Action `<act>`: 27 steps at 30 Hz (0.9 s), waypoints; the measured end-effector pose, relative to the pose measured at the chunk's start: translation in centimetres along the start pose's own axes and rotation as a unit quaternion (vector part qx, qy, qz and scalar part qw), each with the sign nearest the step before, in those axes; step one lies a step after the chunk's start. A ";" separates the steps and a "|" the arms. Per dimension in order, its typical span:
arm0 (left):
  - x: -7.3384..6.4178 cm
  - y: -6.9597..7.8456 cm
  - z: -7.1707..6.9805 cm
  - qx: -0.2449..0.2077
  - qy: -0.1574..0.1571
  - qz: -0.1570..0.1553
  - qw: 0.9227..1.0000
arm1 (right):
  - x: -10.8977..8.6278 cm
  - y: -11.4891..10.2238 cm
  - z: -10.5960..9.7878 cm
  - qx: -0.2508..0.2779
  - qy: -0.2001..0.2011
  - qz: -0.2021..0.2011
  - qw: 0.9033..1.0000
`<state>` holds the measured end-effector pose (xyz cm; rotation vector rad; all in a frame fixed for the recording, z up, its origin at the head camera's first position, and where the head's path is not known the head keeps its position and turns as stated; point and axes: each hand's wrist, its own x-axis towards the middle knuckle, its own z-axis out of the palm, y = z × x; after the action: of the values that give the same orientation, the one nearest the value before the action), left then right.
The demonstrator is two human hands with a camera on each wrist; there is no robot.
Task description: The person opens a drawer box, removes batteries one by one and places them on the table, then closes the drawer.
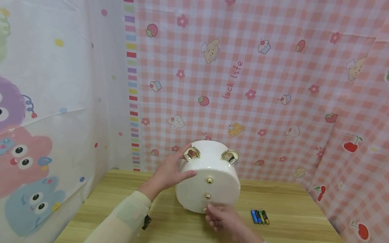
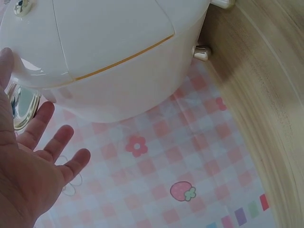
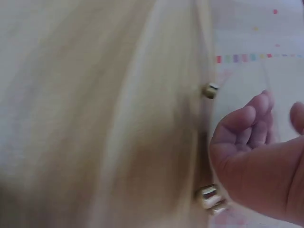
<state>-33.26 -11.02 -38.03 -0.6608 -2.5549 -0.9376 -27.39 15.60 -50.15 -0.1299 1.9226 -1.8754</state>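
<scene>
A rounded white drawer box (image 1: 223, 189) with three gold knobs down its front stands on the table, topped by two gold-rimmed round ears. My left hand (image 1: 170, 170) rests at its upper left, the thumb over the front edge and the fingers beside the left ear (image 1: 191, 154). In the left wrist view the other fingers of this hand (image 2: 35, 171) are spread away from the box wall. My right hand (image 1: 223, 217) is low at the front, fingertips right at the lowest knob (image 1: 205, 210). Its fingers (image 3: 237, 121) are bent, with a gap to the thumb.
Several short battery-like cylinders (image 1: 259, 217), blue, green and dark, lie in a row on the wooden table (image 1: 282, 195) right of the box. A pink checked cloth (image 1: 261, 111) hangs close behind, and a white patterned cloth (image 1: 91, 135) hangs on the left. Gold feet (image 2: 202, 52) support the box.
</scene>
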 end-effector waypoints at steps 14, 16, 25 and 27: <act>0.0 0.0 -0.1 -0.010 -0.010 -0.004 1.000 | 1.3 1.9 1.1 0.054 0.063 0.031 0.996; 0.0 0.0 0.0 -0.011 -0.008 -0.005 1.000 | 1.5 2.0 1.4 0.058 0.064 0.026 0.996; -0.1 -0.1 0.0 -0.013 -0.008 -0.003 1.000 | 1.9 2.5 1.8 0.065 0.067 0.035 0.995; -0.1 0.0 0.1 -0.011 -0.006 -0.004 1.000 | 1.9 2.5 1.9 0.066 0.068 0.037 0.995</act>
<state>-33.18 -11.04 -38.16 -0.6643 -2.5635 -0.9686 -27.79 13.36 -53.04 0.1107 1.8547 -2.0006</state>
